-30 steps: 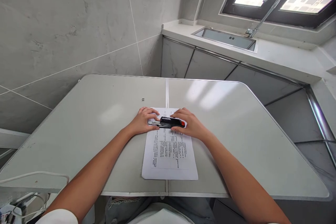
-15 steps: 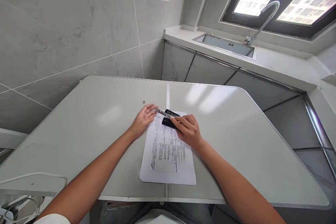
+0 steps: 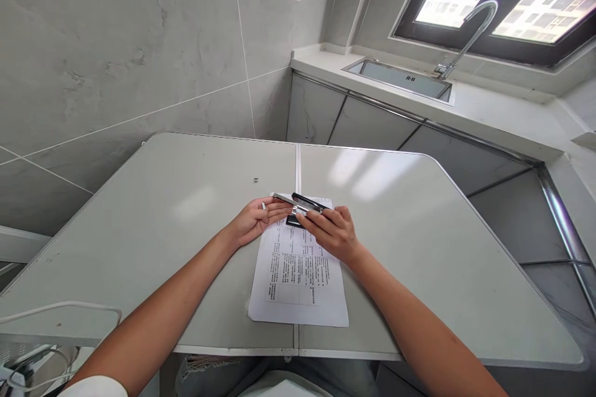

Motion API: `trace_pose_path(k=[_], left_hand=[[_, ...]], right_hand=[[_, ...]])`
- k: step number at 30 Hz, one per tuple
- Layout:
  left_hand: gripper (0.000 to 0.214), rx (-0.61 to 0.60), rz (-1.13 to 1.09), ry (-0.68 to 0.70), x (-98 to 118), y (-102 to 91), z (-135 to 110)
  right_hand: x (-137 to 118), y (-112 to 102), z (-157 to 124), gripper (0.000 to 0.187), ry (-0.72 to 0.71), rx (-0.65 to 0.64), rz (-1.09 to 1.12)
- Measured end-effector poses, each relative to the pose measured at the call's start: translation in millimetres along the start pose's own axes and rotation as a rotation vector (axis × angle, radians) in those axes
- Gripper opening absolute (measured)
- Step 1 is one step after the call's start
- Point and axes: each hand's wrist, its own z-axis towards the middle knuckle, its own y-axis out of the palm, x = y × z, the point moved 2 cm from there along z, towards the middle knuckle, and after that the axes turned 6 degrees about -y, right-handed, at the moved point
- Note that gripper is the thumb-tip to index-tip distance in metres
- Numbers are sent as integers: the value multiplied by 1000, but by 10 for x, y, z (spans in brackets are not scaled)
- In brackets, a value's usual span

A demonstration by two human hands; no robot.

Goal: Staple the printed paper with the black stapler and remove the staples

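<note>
A black stapler with a metal magazine is held just above the top edge of a printed sheet of paper on the grey folding table. My right hand grips the stapler's body from the right. My left hand is curled at the stapler's metal front end, fingers pinched on it, with a small white bit showing at the fingertips. The stapler's top arm looks lifted apart from the magazine.
A small dark item lies on the table beyond my left hand. A counter with a steel sink and tap runs behind the table at the right. Tiled wall stands at the left. White cables hang at the near left corner.
The stapler was lying flat across the paper under both hands; my right hand lifted and turned it. My left hand opened, then closed on the metal front end.
</note>
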Motion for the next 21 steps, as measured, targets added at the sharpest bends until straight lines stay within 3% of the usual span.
trace_pose_path(k=[3,7,10,14,21], left_hand=[[58,119,15,64,10,-62,8],[48,274,78,132,19,-141,4],[33,268,92,143,25,-139,-1],[16,241,119,136,27,-95,-19],[21,166,107,51,59,-11,-69]], right_hand=[[93,-55,19,49,224,143,220],[174,-94,75,32,438,17,724],[160,-73,95,32,406,-138,918],[103,1,97,30,307,-263,995],[79,45,83,27,280,-403,945]])
